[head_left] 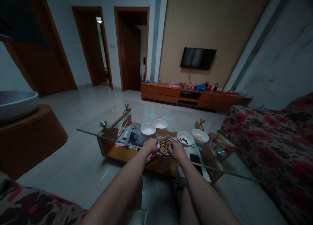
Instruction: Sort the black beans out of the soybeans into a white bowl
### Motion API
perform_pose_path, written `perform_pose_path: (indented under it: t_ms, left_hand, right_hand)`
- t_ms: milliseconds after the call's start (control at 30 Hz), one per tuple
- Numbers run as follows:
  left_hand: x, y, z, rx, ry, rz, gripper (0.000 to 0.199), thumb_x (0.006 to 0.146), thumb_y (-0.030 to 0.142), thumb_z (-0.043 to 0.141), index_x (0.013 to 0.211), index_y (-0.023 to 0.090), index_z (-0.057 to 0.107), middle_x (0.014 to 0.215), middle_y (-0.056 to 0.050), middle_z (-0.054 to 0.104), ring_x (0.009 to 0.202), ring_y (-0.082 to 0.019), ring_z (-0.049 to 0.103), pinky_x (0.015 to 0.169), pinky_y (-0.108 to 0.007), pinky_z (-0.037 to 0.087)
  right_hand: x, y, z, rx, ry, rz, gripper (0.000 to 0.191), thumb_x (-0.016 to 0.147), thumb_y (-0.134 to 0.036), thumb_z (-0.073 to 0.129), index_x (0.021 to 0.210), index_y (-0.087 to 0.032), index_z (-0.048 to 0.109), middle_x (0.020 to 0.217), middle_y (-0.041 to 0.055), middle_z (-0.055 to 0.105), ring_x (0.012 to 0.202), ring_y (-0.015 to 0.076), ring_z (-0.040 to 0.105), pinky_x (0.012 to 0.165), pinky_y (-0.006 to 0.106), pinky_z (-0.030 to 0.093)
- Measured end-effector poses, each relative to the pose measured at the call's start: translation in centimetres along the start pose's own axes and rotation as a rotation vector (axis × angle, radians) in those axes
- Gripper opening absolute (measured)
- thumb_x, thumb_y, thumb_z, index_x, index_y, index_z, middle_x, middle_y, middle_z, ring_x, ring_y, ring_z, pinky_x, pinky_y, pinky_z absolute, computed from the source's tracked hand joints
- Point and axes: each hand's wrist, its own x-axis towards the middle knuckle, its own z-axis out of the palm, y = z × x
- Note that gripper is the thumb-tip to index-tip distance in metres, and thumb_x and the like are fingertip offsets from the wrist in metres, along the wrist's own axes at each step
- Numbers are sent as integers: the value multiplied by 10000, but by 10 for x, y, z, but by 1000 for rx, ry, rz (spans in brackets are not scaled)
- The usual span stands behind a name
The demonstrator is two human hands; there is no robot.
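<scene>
A small purple-edged bowl of yellowish beans is at the near side of the glass table. My left hand grips its left side. From the right, my right hand reaches over the rim, its fingers closed together at the beans; what they pinch, if anything, is too small to make out. Just beyond, a white bowl contains several dark beans. The white bowl to its right contains pale pieces. Two other white bowls stand farther back on the left.
Through the glass tabletop a wooden shelf shows, with papers and sticks above it. A black phone lies right of my right hand. A flowered sofa stands on the right, a wooden TV cabinet by the far wall.
</scene>
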Motion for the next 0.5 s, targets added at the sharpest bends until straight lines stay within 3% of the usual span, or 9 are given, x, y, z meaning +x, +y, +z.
perform_pose_path:
  t_ms: [167, 333, 500]
  left_hand:
    - [1, -1, 1, 2, 2, 16, 411, 810, 447, 722, 1166, 244, 747, 1185, -140, 755, 1098, -307, 719, 925, -363, 573]
    - [1, -1, 2, -2, -1, 20, 437, 807, 476, 718, 1182, 254, 743, 1198, -133, 753, 1106, -308, 717, 923, -365, 576]
    - [1, -1, 2, 3, 10, 24, 419, 804, 454, 721, 1162, 238, 756, 1206, -151, 750, 1111, -339, 713, 910, -398, 588]
  right_hand:
    - [-2, -1, -4, 25, 13, 1, 193, 937, -221, 532, 1015, -177, 703, 990, 76, 752, 902, 184, 677, 756, 254, 413]
    - [-2, 5, -11, 46, 112, 5, 192, 964, -215, 521, 1036, -171, 693, 967, 83, 757, 900, 183, 684, 775, 249, 410]
    - [-5, 20, -20, -41, 241, 148, 211, 1004, -244, 492, 1057, -159, 678, 940, 107, 757, 848, 193, 690, 716, 255, 384]
